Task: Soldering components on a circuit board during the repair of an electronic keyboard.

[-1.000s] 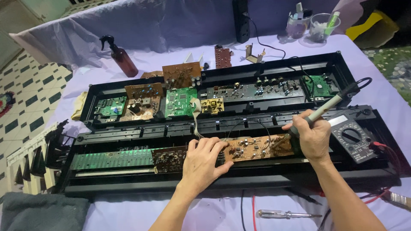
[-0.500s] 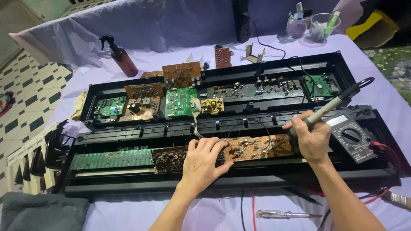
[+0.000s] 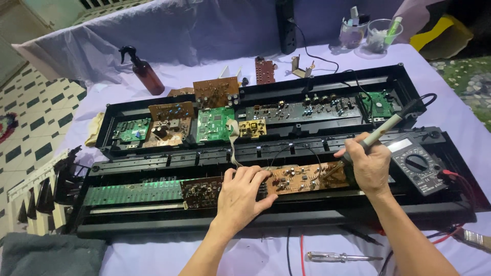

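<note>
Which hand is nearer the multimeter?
Right. The right hand, holding a soldering iron, sits just left of the multimeter; the left hand rests farther left.

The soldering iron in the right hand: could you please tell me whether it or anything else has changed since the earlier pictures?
Hardly anything visibly changed. The right hand holds the soldering iron as before, tip down at the brown circuit board, with at most a slight shift. The left hand stays pressed flat on the board's left end. The multimeter, screwdriver and spray bottle lie where they were.

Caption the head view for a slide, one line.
Right hand holds a soldering iron to a brown circuit board that the left hand steadies.
</note>
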